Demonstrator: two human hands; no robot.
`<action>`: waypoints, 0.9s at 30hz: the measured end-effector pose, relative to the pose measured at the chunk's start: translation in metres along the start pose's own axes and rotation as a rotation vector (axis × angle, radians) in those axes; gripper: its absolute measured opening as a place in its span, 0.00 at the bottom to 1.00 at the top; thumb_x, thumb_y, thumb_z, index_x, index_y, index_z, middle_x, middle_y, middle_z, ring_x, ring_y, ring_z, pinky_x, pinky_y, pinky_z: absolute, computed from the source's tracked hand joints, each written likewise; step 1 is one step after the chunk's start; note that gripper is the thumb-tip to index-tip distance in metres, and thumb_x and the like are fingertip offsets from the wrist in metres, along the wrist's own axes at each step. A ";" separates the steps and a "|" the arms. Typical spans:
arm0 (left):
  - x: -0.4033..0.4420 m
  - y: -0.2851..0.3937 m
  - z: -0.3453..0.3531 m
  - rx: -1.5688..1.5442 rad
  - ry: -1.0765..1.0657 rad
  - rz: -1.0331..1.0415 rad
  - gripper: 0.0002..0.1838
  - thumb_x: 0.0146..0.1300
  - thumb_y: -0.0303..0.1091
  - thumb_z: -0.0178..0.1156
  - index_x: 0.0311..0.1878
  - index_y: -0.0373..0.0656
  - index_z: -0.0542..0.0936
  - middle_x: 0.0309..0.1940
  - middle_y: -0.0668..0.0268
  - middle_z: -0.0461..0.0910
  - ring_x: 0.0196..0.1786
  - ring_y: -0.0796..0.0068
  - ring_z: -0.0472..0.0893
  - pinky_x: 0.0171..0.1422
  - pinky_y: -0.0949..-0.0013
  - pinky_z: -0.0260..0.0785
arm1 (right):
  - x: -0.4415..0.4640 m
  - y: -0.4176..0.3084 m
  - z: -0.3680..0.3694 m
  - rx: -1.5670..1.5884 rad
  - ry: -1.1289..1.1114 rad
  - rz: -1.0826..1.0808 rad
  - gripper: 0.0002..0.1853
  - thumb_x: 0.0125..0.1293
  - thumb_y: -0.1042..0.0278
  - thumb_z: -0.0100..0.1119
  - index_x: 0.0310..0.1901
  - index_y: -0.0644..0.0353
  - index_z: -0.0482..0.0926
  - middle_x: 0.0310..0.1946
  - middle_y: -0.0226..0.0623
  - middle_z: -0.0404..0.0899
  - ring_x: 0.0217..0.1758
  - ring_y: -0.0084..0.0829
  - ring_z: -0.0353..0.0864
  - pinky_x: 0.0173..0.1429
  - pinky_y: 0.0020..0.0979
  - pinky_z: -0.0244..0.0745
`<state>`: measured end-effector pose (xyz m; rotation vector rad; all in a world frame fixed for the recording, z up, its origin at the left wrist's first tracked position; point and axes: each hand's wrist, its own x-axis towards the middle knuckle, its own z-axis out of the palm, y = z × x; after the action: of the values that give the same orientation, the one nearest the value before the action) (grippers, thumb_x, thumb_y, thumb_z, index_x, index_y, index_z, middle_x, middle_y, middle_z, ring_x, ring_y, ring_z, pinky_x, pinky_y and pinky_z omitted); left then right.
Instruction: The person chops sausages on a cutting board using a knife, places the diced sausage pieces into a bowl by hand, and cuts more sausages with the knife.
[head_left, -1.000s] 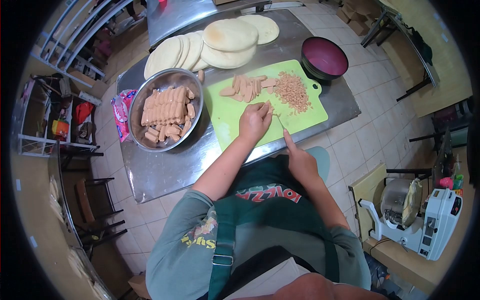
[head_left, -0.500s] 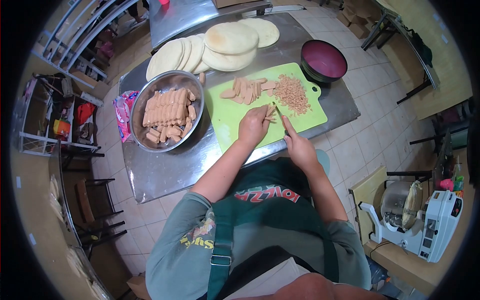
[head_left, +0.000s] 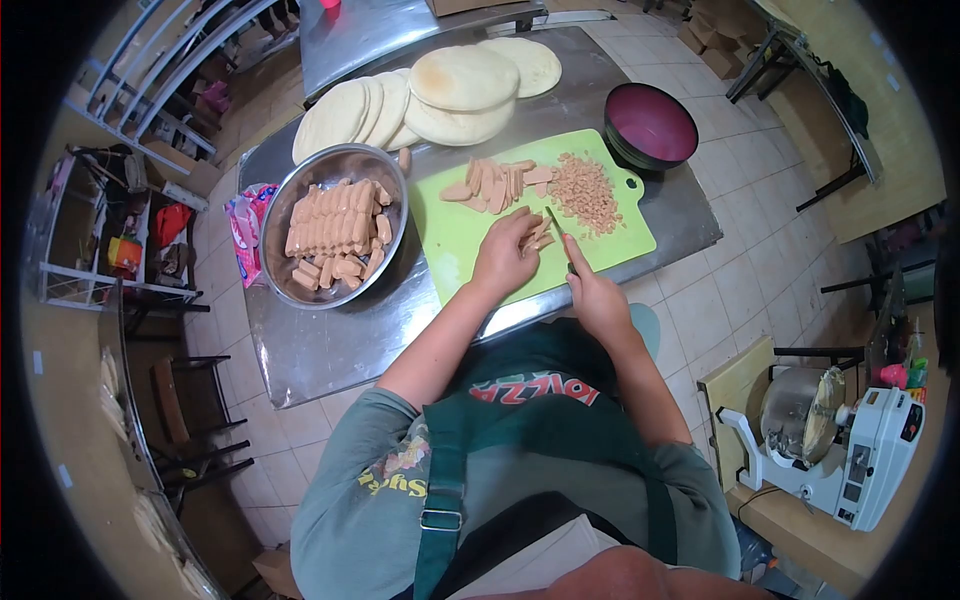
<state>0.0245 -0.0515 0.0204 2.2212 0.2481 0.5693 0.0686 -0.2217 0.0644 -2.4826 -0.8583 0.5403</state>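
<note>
On the green cutting board (head_left: 460, 255), my left hand (head_left: 505, 250) has its fingers closed on sausage strips (head_left: 538, 236). My right hand (head_left: 598, 300) grips a knife (head_left: 556, 222), its index finger stretched along the blade's back beside the strips. Sausage slices (head_left: 490, 184) lie behind my left hand, and a pile of diced sausage (head_left: 585, 195) is at the board's right. To the left stands a steel bowl (head_left: 393, 236) holding many sausage pieces (head_left: 330, 220).
Flat dough rounds (head_left: 462, 77) are spread at the back of the metal table (head_left: 300, 360). A dark bowl with a purple inside (head_left: 650, 122) stands behind right. A pink packet (head_left: 245, 225) lies left of the steel bowl. A mixer (head_left: 860, 455) stands at the right.
The knife in my right hand has gone from beside the strips' near end to a more upright angle at their right. The strips by my left hand have fanned apart.
</note>
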 end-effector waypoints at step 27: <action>-0.003 -0.004 0.009 0.261 0.134 0.242 0.11 0.55 0.32 0.60 0.40 0.38 0.81 0.41 0.55 0.79 0.42 0.59 0.79 0.44 0.63 0.74 | -0.010 -0.003 0.000 -0.031 -0.009 -0.002 0.30 0.65 0.65 0.44 0.69 0.39 0.50 0.30 0.57 0.78 0.35 0.55 0.77 0.41 0.49 0.70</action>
<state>0.0262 -0.0565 0.0113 2.4878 0.1278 0.8610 0.0598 -0.2257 0.0685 -2.5091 -0.8787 0.5416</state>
